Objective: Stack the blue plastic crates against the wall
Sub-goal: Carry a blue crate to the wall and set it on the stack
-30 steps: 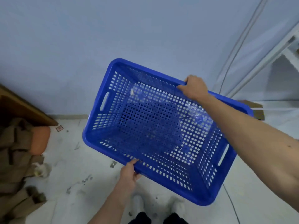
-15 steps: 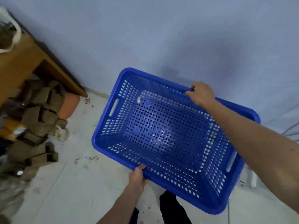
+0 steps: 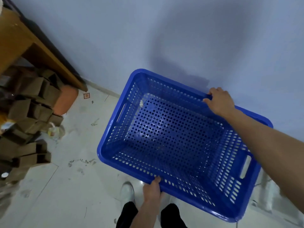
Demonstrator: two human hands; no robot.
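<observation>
Near pale wall | perforated blue plastic crate [image 3: 172,142] (rectangular) | left hand [image 3: 152,189], right hand [image 3: 219,102] grip rims

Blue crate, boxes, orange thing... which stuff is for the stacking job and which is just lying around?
For the job:
- blue crate
- left hand on its near rim
- right hand on its far rim
- wall

Just lying about:
- cardboard boxes
- orange cushion
- wooden table
- small square tag on the floor

The blue perforated plastic crate [image 3: 172,142] is empty, open side up, tilted, held above the floor beside the wall [image 3: 181,38].
</observation>
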